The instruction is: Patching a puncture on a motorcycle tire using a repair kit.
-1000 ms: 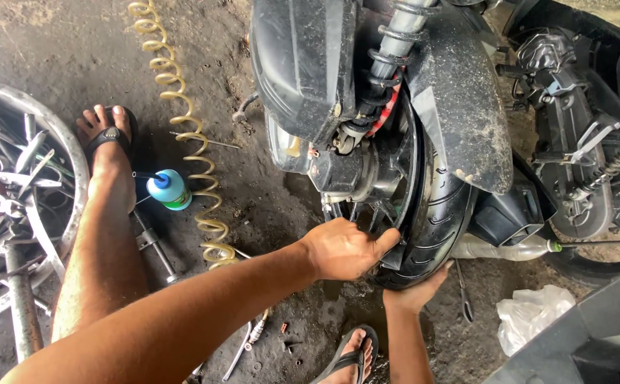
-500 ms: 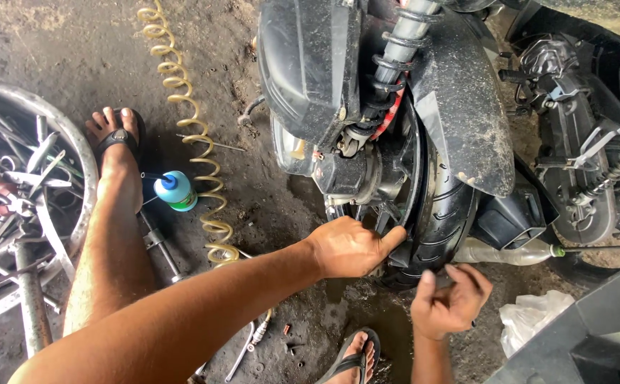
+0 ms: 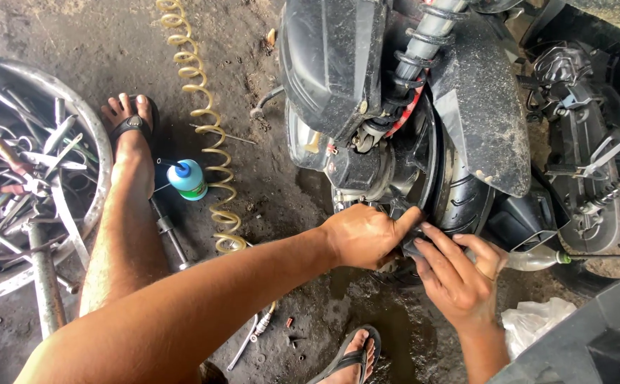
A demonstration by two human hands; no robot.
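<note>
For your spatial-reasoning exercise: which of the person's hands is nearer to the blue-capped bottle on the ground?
Left. The left hand is at the rear wheel, well right of the bottle. The right hand is farther right and lower, beside the left.

Bottle (image 3: 187,179) left of rear wheel (image 3: 459,199)

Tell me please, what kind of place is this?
Probably a small motorcycle repair workshop. A dusty black scooter's rear wheel stands on stained bare ground, a round metal basin of hand tools lies beside it, and a coiled yellow air hose runs across the floor. Both hands, left and right, work at the wheel.
</note>
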